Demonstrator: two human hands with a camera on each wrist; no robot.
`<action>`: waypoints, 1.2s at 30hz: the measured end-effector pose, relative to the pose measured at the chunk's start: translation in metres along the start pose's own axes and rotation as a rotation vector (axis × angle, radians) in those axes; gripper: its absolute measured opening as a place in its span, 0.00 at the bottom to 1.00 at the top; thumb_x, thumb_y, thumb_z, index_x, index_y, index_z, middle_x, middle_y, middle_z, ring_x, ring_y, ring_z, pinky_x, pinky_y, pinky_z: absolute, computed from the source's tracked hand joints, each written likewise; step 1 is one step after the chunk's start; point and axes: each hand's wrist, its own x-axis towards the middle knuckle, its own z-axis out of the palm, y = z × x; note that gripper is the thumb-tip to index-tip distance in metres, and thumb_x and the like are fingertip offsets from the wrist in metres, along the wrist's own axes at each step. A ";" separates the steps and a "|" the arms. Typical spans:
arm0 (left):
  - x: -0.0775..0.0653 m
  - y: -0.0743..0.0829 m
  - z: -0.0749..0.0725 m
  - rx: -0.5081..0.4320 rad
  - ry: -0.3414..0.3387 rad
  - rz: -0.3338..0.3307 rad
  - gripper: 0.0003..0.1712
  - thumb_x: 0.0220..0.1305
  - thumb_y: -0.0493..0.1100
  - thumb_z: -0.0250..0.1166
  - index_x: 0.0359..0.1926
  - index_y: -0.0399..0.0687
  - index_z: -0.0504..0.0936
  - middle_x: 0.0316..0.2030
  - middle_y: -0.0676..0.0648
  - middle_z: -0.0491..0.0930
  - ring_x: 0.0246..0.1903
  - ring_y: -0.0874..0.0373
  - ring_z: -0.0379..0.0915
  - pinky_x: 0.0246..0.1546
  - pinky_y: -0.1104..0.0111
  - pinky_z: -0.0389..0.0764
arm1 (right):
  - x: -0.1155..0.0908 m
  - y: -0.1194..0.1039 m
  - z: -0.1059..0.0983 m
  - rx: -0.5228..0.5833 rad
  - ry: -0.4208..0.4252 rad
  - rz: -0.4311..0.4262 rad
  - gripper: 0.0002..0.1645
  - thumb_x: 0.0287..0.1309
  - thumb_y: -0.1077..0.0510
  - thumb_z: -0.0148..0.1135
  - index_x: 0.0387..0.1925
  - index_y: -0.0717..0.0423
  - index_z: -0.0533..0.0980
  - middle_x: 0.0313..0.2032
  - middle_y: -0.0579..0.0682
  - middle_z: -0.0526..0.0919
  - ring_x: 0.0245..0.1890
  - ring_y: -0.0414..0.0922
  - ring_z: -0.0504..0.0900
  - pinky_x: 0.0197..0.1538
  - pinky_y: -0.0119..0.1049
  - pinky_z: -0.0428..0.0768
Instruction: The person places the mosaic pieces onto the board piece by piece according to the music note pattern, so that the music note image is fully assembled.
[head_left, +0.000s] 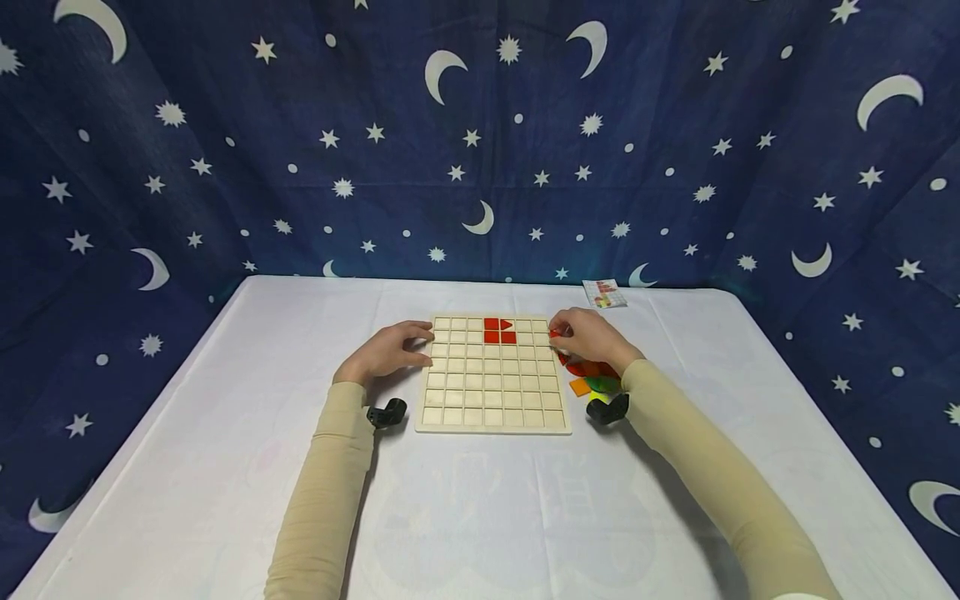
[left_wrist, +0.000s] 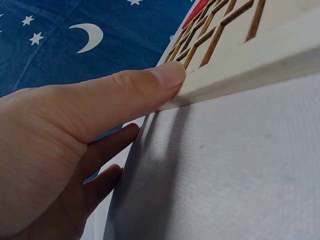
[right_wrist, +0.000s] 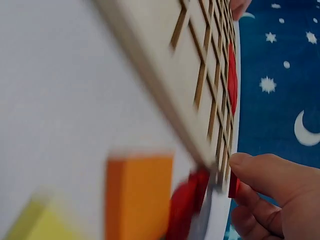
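Sleeves: beige left sleeve and right sleeve seen nearest the camera, brought in from 7 and 5 o'clock.
Wrist mounts: black left mount at 8 o'clock of the board, right mount at 4.
Card: small printed card laid at 2 o'clock, past the right hand; colored grid pattern shown, any text too small to be read.
Board: pale gridded board laid flat at center; three red squares and one red triangle set in cells near its 12 o'clock edge.
Left hand: left hand placed at 9–10 o'clock; fingers spread, board edge touched by thumb.
Right hand: right hand held at 2–3 o'clock; red piece pinched between thumb and fingers, just beside the board edge; contact with board cannot be told.
Loose pieces: red, orange, green and yellow pieces heaped at 3 o'clock, partly blocked by right wrist and mount.
Surface: white cloth, lightly creased.
Backdrop: navy curtain printed with moons and stars.
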 end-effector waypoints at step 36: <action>0.000 -0.002 -0.001 0.008 0.004 0.016 0.30 0.60 0.44 0.71 0.60 0.36 0.77 0.68 0.40 0.65 0.70 0.43 0.55 0.71 0.53 0.58 | 0.025 -0.030 0.015 0.007 -0.035 -0.097 0.13 0.64 0.60 0.62 0.49 0.60 0.81 0.44 0.53 0.85 0.46 0.50 0.80 0.57 0.47 0.77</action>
